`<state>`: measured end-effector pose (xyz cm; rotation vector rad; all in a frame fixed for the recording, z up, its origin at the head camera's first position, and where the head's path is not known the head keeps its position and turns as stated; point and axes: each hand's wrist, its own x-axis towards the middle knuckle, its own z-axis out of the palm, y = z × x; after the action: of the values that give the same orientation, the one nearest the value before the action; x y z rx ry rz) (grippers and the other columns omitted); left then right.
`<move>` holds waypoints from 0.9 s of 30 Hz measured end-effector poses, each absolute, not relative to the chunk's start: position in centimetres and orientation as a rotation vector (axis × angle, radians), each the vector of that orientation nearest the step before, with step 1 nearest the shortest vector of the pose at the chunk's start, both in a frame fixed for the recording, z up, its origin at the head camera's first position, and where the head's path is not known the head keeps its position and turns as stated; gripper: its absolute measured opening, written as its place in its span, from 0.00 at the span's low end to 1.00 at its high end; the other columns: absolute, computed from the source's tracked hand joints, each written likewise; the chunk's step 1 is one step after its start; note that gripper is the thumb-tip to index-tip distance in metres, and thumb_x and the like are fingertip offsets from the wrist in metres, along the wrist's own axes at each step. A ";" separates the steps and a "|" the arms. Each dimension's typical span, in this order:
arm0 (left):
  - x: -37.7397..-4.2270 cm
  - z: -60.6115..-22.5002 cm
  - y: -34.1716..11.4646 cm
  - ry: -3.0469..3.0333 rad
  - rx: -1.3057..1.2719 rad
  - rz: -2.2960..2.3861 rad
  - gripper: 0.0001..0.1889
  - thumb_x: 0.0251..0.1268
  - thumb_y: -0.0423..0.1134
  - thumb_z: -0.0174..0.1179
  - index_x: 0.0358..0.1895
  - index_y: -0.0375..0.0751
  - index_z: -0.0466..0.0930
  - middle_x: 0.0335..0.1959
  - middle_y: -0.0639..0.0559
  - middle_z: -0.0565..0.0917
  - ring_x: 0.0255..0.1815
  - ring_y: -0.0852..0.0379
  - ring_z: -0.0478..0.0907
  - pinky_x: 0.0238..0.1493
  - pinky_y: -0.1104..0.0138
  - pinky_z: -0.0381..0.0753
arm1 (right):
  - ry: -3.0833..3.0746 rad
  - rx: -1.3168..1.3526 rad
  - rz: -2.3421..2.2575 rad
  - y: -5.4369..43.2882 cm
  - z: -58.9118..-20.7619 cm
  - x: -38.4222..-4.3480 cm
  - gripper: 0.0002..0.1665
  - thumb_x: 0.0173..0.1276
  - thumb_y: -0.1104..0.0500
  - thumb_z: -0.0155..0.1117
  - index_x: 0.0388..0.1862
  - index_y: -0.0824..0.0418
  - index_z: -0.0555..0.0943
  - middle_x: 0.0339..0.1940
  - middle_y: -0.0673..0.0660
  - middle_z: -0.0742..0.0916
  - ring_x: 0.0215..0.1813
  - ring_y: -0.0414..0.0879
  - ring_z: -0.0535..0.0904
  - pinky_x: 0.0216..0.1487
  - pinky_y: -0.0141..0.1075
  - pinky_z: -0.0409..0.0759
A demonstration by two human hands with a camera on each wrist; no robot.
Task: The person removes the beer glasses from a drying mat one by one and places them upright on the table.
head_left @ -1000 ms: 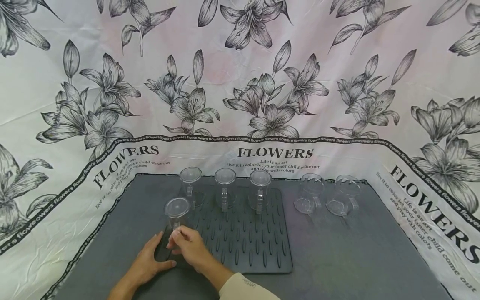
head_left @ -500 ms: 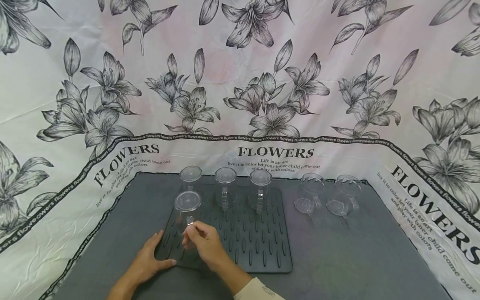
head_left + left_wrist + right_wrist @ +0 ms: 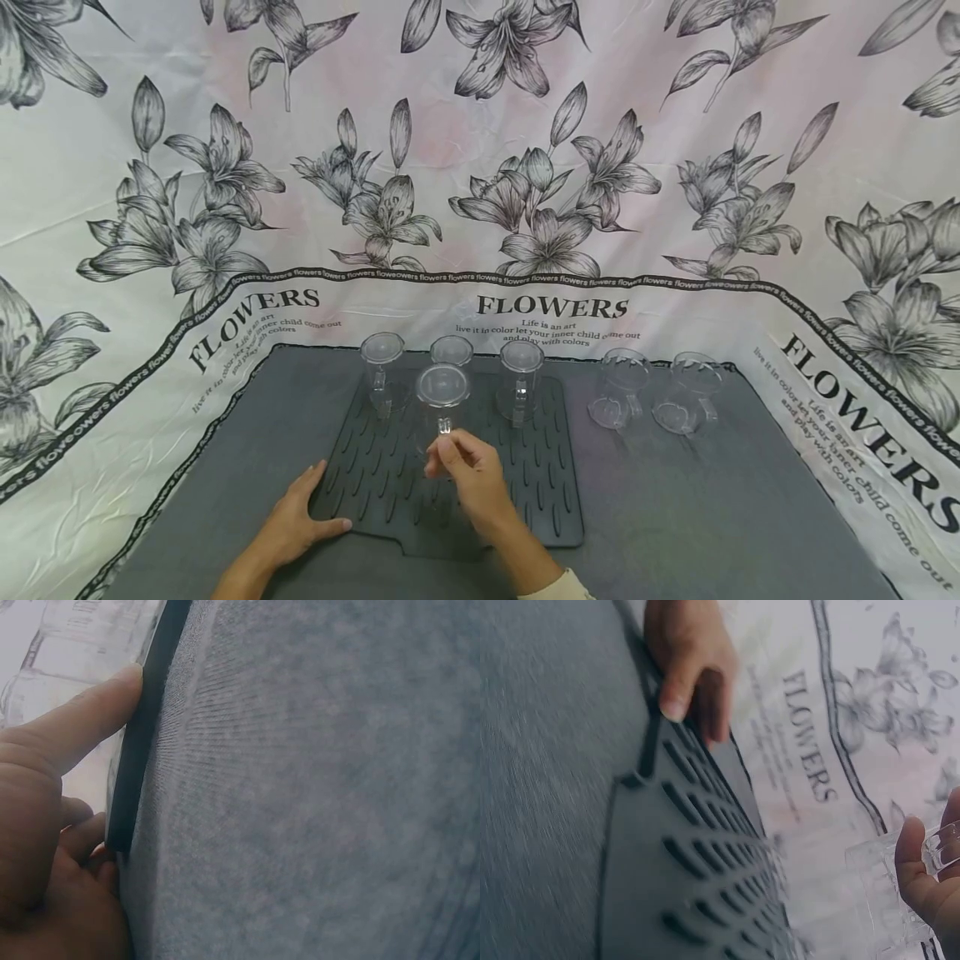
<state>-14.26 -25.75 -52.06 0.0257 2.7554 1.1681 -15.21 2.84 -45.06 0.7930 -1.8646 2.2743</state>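
Observation:
My right hand (image 3: 476, 483) pinches the handle of a clear glass mug (image 3: 442, 396), held upside down over the middle of the dark ribbed drying mat (image 3: 517, 500). In the right wrist view, thumb and fingers close on the handle of this glass mug (image 3: 874, 889). My left hand (image 3: 291, 521) rests at the mat's front left corner, its fingers along the left side. The thumb (image 3: 97, 712) lies against the mat's front edge (image 3: 142, 735) in the left wrist view. Upside-down mugs stand along the back: left (image 3: 382, 379), middle (image 3: 452, 348), partly hidden by the held mug, and right (image 3: 521, 387).
Right of the mat, two clear mugs (image 3: 618, 387) (image 3: 686, 392) stand upright on the grey tabletop (image 3: 712, 517). A white cloth (image 3: 420, 317) with printed flowers hangs behind and at both sides.
My right hand has carried the mug from the mat's left side rightward to its middle, now in front of the middle back mug. My left hand stays at the mat's corner.

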 end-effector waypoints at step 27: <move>-14.2 -51.9 -25.7 2.764 0.032 1.153 0.60 0.43 0.54 0.77 0.74 0.28 0.50 0.70 0.22 0.52 0.70 0.25 0.48 0.61 0.34 0.55 | -1.678 0.945 2.082 11.3 -41.1 -13.7 0.15 0.78 0.72 0.39 0.43 0.83 0.73 0.30 0.68 0.80 0.38 0.49 0.82 0.45 0.42 0.82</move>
<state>-14.21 -25.74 -51.94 0.0318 2.7638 1.1526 -13.74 11.26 -41.11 0.9452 -1.6780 2.0819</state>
